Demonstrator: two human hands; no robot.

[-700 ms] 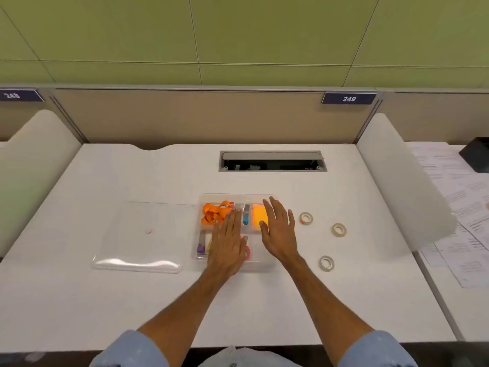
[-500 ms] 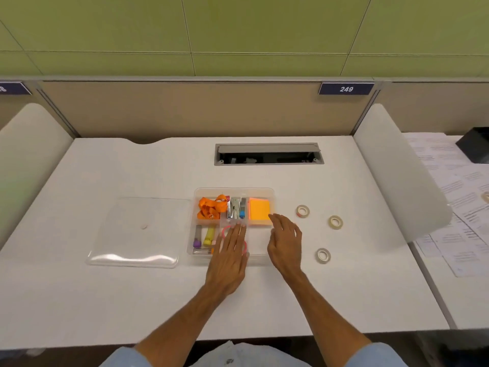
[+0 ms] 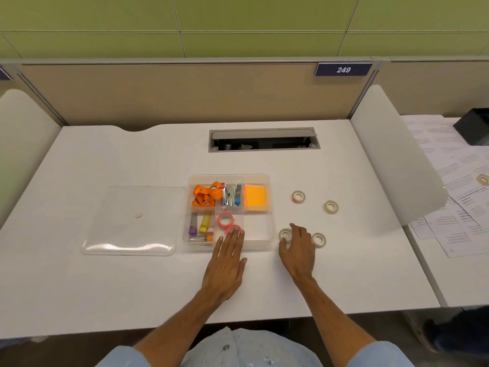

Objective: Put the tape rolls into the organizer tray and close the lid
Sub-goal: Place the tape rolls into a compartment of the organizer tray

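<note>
The clear organizer tray (image 3: 272,207) lies mid-desk, its front right compartment empty. Two pink tape rolls (image 3: 225,220) sit in the front middle compartment. Its clear lid (image 3: 132,221) rests flat to the left. Several pale tape rolls lie on the desk to the right: one (image 3: 298,197), another (image 3: 331,207), a third (image 3: 318,239) and one (image 3: 285,234) beside the tray's corner. My left hand (image 3: 225,263) lies flat, fingertips over the tray's front edge. My right hand (image 3: 297,250) has thumb and forefinger spread either side of the nearest pale roll, which stays on the desk.
The tray also holds an orange lanyard (image 3: 206,194), a stapler (image 3: 230,195), orange sticky notes (image 3: 255,198) and markers (image 3: 203,225). A cable slot (image 3: 263,140) opens behind. White dividers flank the desk. Papers (image 3: 455,202) with another roll (image 3: 482,179) cover the right-hand desk.
Both hands have drawn back off the tray towards me. The right hand has moved right, down to the rolls. A pale roll now shows by its fingers.
</note>
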